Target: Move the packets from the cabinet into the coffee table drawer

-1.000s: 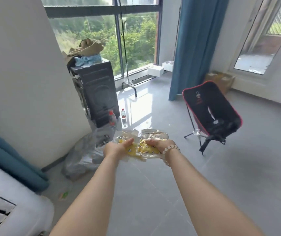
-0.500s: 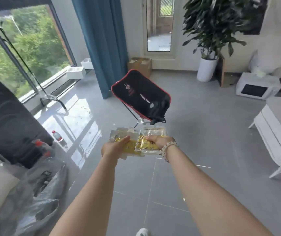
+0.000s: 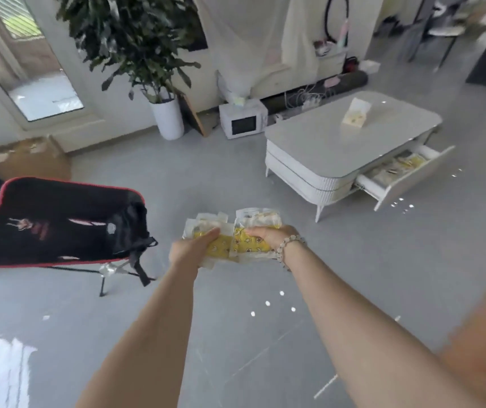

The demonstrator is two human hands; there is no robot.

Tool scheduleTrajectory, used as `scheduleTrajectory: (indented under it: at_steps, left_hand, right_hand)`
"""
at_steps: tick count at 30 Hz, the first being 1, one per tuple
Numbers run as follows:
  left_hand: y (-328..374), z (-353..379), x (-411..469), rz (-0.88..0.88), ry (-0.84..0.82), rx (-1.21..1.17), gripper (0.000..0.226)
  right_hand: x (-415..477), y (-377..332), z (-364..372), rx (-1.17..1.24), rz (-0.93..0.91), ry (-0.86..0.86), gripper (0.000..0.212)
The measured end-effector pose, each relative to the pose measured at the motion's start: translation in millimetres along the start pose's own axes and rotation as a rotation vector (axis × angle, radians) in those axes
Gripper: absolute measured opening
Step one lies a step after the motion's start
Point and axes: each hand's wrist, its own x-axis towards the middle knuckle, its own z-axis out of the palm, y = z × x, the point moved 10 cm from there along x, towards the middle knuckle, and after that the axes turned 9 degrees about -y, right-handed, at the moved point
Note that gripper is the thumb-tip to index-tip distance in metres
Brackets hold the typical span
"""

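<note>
Both my hands held a loose stack of clear plastic packets with yellow printed contents (image 3: 247, 245) out over the glossy grey tiled floor (image 3: 230, 172). My left hand (image 3: 190, 250) gripped one end, thumb on top, and my right hand (image 3: 268, 235) gripped the other. The white glass-topped coffee table (image 3: 324, 142) stood well apart, ahead to my right. Its white drawer (image 3: 418, 176) was pulled open, with similar yellow packets (image 3: 397, 167) already inside. The slick packets overlapped unevenly, so I judged one could slide free on the walk. The black, red-trimmed folding chair (image 3: 53, 219) near my left could have snagged me, and the drawer's jutting front could have caught a shin.
</note>
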Motion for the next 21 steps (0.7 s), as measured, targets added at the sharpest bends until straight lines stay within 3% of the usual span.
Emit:
scheduleTrajectory:
  at_steps: [5, 10, 14, 18, 21]
  left_hand:
    - [9.4, 108.8, 21.0, -0.017, -0.231, 0.108, 0.037]
    - [21.8, 208.2, 17.5, 0.009, -0.385, 0.253, 0.038]
    - [23.5, 269.3, 18.4, -0.001, -0.451, 0.319, 0.048]
    - [35.6, 323.9, 26.9, -0.011, -0.491, 0.335, 0.075]
    - [56.0, 364.9, 35.4, 0.015, -0.475, 0.354, 0.059]
  right_hand:
    - [-23.6, 16.8, -95.1, 0.11, 0.026, 0.24, 0.074]
    - [-48.1, 41.8, -170.9, 0.219, 0.044, 0.387, 0.045]
    - [-48.4, 53.2, -215.3, 0.262, 0.062, 0.457, 0.047]
    - [-33.1, 51.9, -261.5, 0.312, 0.055, 0.473, 0.035]
    - [-19.3, 48.0, -301.8, 0.321, 0.067, 0.516, 0.045]
